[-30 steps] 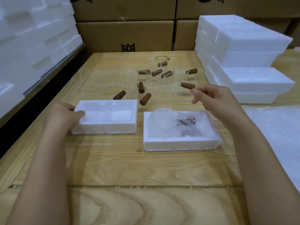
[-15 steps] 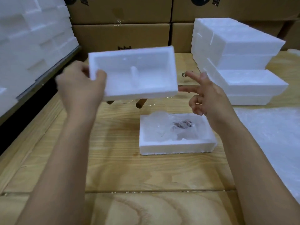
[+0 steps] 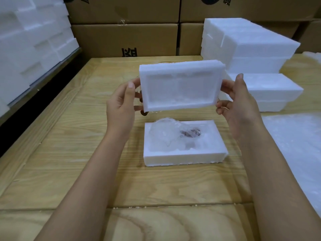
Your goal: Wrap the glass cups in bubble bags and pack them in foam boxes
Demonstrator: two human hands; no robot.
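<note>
Head view: the left hand (image 3: 121, 103) and right hand (image 3: 238, 105) grip the short ends of a white foam lid (image 3: 180, 86), hollow facing the person, above the foam box (image 3: 184, 157) holding a bubble-wrapped cup (image 3: 166, 134) on the wooden table (image 3: 69, 153).

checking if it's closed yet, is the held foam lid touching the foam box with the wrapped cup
Apart. Head view: table shows between the foam lid, held by left hand and right hand, and the foam box.
</note>
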